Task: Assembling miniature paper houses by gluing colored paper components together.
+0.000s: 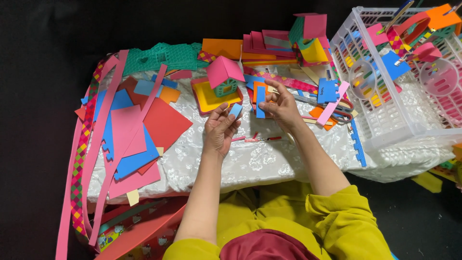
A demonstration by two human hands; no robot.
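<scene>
Left hand point(220, 129) fingers pinch small light-blue foam rectangle point(236, 110), long axis tilted up-right. Right hand point(281, 108) fingers hold upright blue foam strip point(260, 102). Bare white desk point(255, 159) toward near edge.

Looking matt and soft, like craft foam: small light-blue piece point(236, 110) pinched in left hand point(220, 129); darker blue strip point(260, 102) under right hand point(282, 107); same dull foam finish showing on little house point(224, 76) and red sheet point(166, 123); gleaming faintly, white embossed tablecloth point(250, 159), satiny and patterned; shining smooth and hard, white plastic basket point(385, 127); appearing woven, chequered ribbon point(78, 168).
</scene>
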